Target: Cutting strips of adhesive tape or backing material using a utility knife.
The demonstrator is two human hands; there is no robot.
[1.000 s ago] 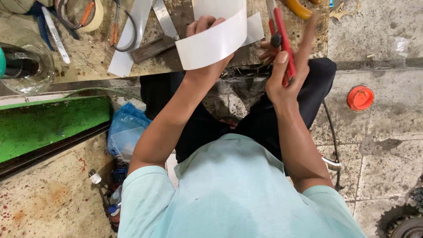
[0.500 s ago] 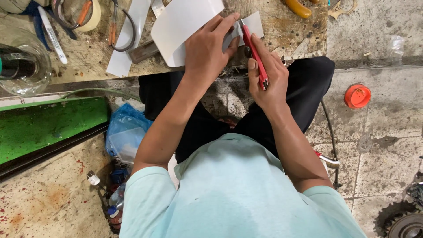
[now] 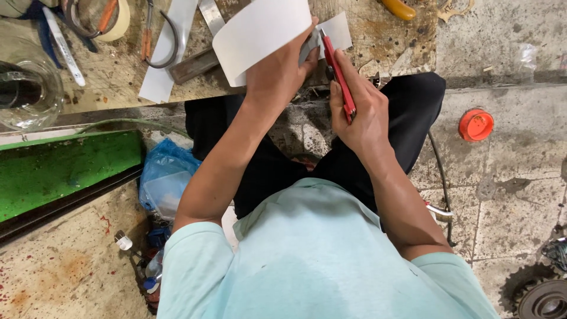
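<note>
Person seated, seen from above, pale green shirt, dark trousers. Worn wooden bench point(image 3: 390, 41) runs along the top edge, 10 to 1 o'clock, scarred and stained.

Green board point(image 3: 65, 171) at 9 o'clock, lying flat beside the left arm. Stone-tiled floor point(image 3: 508, 171) fills the 3 o'clock side, dusty and cracked.

White sheet point(image 3: 260, 29) at 12 o'clock, curled, lifted off the bench. Left hand point(image 3: 280, 71) closed on its lower edge, fingers wrapped over the sheet. A second white strip point(image 3: 162, 82) lies flat on the bench at 11 o'clock, near a grey metal bar point(image 3: 192, 65).

Blue plastic bag point(image 3: 165, 177) on the floor at 8 o'clock, crumpled; contents hard to make out. Glass jar point(image 3: 26, 91) at 10 o'clock, dark inside; cannot tell what it holds.

Right hand point(image 3: 360, 112) closed round a red utility knife point(image 3: 338, 74), blade end pointing to 12 o'clock, tip just beside the sheet and the left hand's fingers.

Roll of tape point(image 3: 118, 23) and orange-handled pliers point(image 3: 147, 38) at 11 o'clock, cut off by the top edge. Orange cap point(image 3: 476, 124) on the floor at 2 o'clock. Gear wheel point(image 3: 543, 298) at 5 o'clock, partly cut off. Yellow handle point(image 3: 398, 9) at 1 o'clock, only part showing.
</note>
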